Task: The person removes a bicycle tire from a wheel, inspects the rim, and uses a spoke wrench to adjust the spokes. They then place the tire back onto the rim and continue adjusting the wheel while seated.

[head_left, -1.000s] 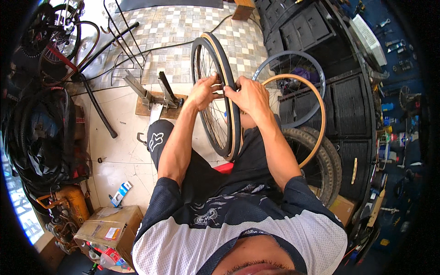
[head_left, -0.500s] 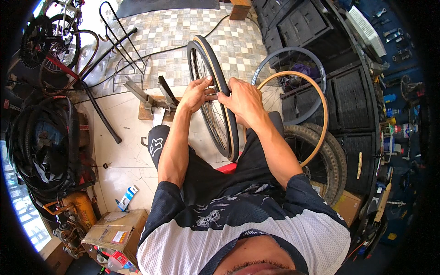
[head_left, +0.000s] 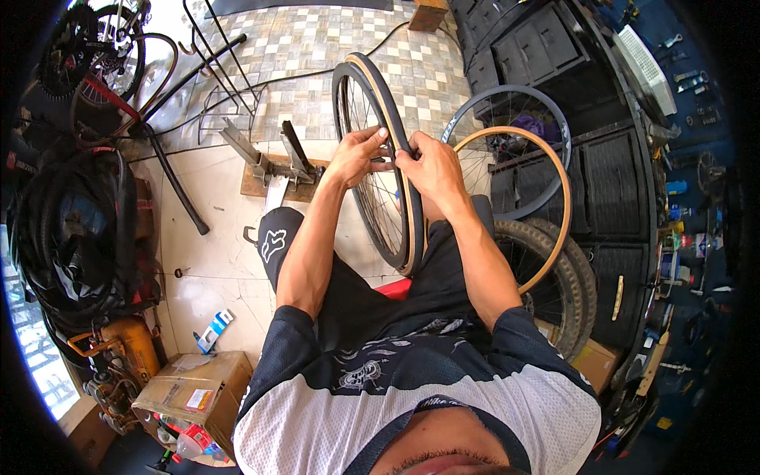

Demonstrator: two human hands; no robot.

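A bicycle wheel [head_left: 342, 104] with a black rim and thin spokes stands upright between my knees. Around it runs a black tire [head_left: 369, 70] with a tan sidewall. My left hand [head_left: 360, 158] is at the wheel's left side, its thumb up against the rim edge and its fingers reaching among the spokes. Opposite it, my right hand [head_left: 434, 168] grips the tire from the right, fingers curled over the tread and thumb toward the tan sidewall. The fingertips of both hands nearly meet there.
A grey rim [head_left: 564, 142] and a tan tire [head_left: 567, 186] lean by black drawers [head_left: 606, 178] at right, above knobby tires [head_left: 582, 297]. A metal stand on a wooden base [head_left: 253, 184] sits left of the wheel. Cardboard box [head_left: 178, 388] lies lower left; tools hang far right.
The view has shifted slightly, so wheel and hands appear a little farther right and higher. More tan sidewall shows along the tire's lower part. Both hands keep their places on the wheel.
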